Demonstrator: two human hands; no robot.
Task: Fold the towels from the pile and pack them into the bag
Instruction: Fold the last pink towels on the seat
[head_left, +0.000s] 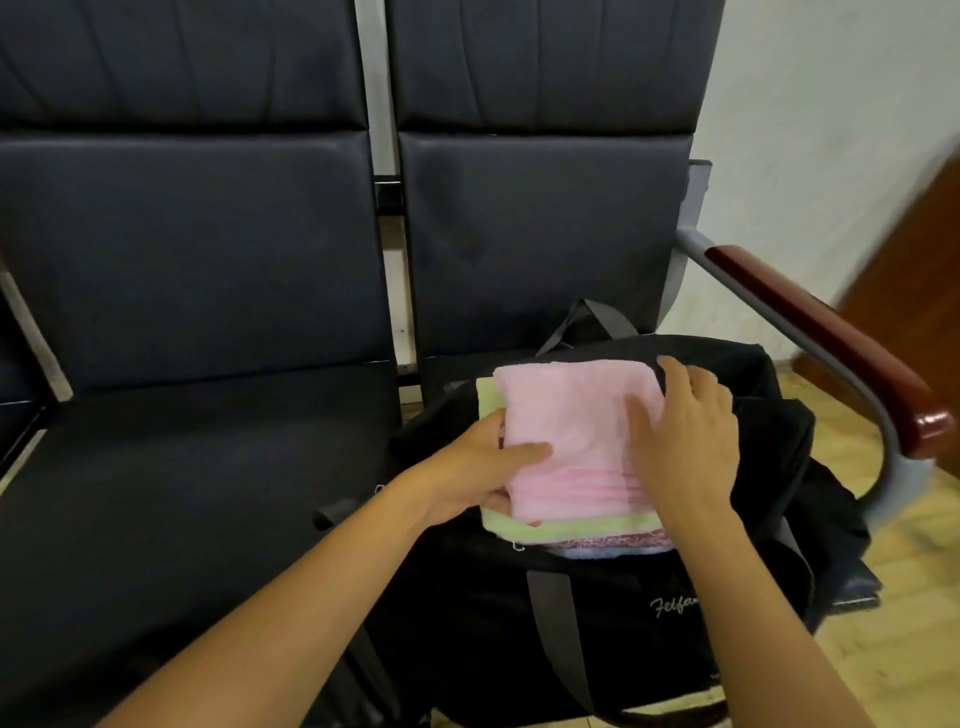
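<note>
A folded pink towel (566, 415) lies on top of a stack in the open mouth of a black bag (571, 613) standing on the right-hand seat. Under it show the edges of a pale green towel (561, 527), a dark pink one and a light blue one (613, 552). My left hand (478, 467) grips the left edge of the pink towel, thumb on top and fingers beneath. My right hand (685, 436) lies flat on the towel's right side, fingers spread, pressing down.
The bag has grey straps (556, 613) and white lettering on its front. A row of dark padded seats (182, 467) extends to the left. A metal armrest with a red-brown wooden top (810, 332) curves past the bag's right side. Beyond it are a white wall and a tiled floor.
</note>
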